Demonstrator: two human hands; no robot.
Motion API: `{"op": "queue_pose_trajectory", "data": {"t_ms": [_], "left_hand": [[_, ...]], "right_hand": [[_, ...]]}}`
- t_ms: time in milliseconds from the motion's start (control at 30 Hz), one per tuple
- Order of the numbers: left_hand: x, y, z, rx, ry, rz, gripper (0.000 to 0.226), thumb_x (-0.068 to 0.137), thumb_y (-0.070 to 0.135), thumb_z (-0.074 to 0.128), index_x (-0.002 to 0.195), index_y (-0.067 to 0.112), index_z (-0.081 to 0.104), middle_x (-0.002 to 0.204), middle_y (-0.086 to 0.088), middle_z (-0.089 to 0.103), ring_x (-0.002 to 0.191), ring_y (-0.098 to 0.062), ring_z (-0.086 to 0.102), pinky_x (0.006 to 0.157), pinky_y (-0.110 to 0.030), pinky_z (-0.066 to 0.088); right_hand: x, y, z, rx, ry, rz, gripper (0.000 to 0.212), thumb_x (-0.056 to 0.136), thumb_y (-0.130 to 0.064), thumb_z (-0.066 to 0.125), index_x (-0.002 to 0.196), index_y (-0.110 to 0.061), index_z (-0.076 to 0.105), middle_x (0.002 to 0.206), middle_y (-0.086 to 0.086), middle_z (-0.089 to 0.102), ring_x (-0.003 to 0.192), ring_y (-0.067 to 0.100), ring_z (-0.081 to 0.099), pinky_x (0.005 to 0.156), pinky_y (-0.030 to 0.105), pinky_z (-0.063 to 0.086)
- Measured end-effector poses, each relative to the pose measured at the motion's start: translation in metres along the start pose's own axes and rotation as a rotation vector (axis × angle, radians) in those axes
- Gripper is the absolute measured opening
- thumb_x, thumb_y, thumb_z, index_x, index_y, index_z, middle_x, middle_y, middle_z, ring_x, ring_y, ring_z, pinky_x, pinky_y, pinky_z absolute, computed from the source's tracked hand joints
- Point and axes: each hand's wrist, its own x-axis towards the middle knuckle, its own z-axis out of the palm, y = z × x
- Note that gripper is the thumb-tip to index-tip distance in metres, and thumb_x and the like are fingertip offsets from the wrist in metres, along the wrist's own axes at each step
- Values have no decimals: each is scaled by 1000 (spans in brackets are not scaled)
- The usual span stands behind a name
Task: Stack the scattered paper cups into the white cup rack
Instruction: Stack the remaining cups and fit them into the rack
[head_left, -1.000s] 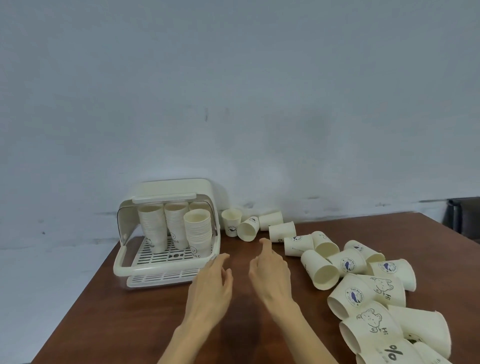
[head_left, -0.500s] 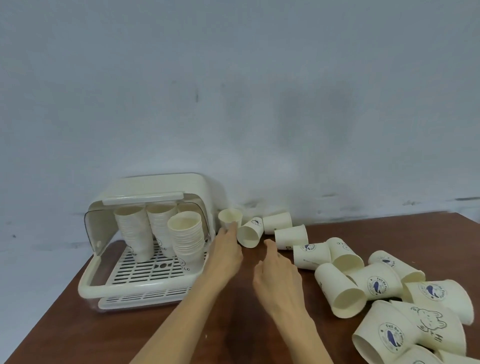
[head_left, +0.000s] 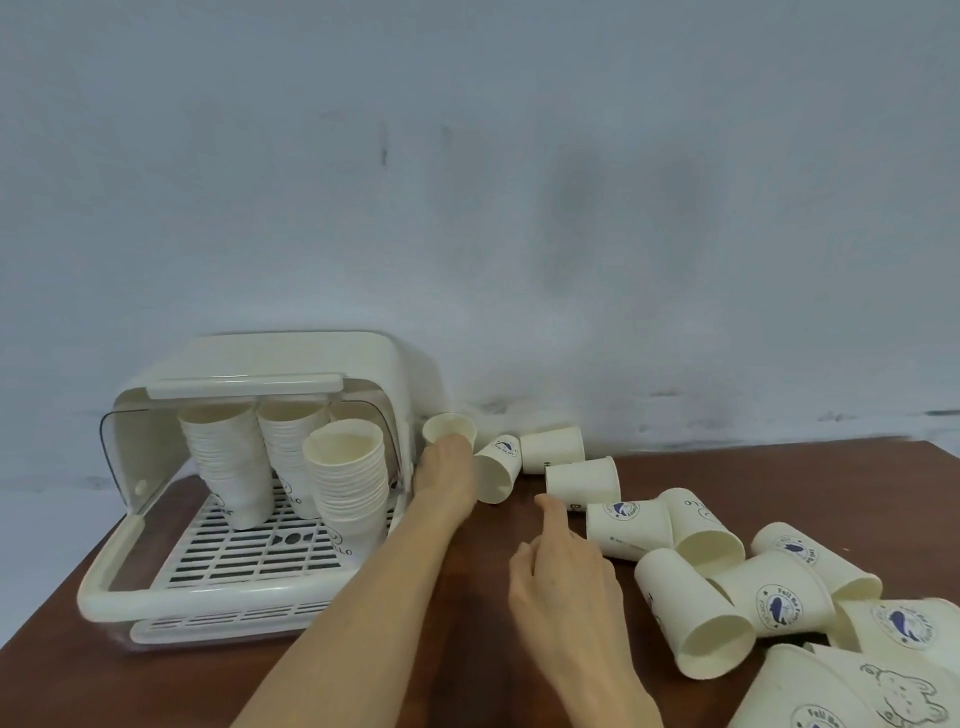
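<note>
A: Three stacks of cups already stand in the white cup rack (head_left: 244, 525) at lower left of the frame, lid tipped back so the tray is reachable from the front.

B: And the loose ones?

A: Scattered paper cups (head_left: 691, 597) lie on their sides across the brown counter (head_left: 156, 680), from the frame's centre down to the lower right corner. One upright cup (head_left: 449, 429) stands just beside the rack's right wall.

B: Which hand is on it?

A: The left hand (head_left: 448, 480) reaches to it, fingertips touching its near side. Whether they curl round it I cannot tell; the back of the hand hides them.

B: The right?

A: The right hand (head_left: 563, 582) is low over the counter, index finger straight and pointing at the nearest tipped cup (head_left: 584, 480), other fingers loosely bent, holding nothing. Probably lining up the next pick while the left takes the closest cup.
</note>
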Motion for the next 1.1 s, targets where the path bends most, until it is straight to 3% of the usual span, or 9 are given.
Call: {"op": "queue_pose_trajectory", "data": {"t_ms": [233,433,667,833,1100], "left_hand": [[-5,4,0,21,110,31,30,90,-6,36,105,3,61,109,-14,65,100,-30,62,64,-31,39],[-23,13,-8,101,184,114,27,94,-3,35,114,3,52,111,-15,64,102,-31,62,64,-31,37],[-67,12,-35,159,234,255,24,92,0,40,112,11,46,98,-12,64,89,-33,62,59,-35,36],[-126,-5,-64,210,292,265,17,100,16,34,113,19,46,98,-7,62,90,-33,61,62,-35,32],[-218,-45,-91,190,361,261,13,101,32,41,102,22,50,102,-1,45,74,-27,59,57,-35,36]], "right_hand": [[0,4,5,-24,-22,34,48,98,-28,36,143,-27,21,111,-3,60,103,23,58,74,35,38],[-3,1,5,-15,-43,42,46,97,-25,36,141,-27,24,112,-1,60,104,25,58,79,38,43],[-2,3,5,-43,-36,76,46,96,-24,37,140,-24,27,112,2,62,104,30,58,78,39,43],[-1,-1,-7,-63,13,75,45,93,-19,41,137,-16,33,106,8,64,99,33,60,73,40,44],[-47,-23,-39,-40,102,-38,43,91,-16,41,134,-14,36,102,12,64,96,36,59,66,37,38]]}}
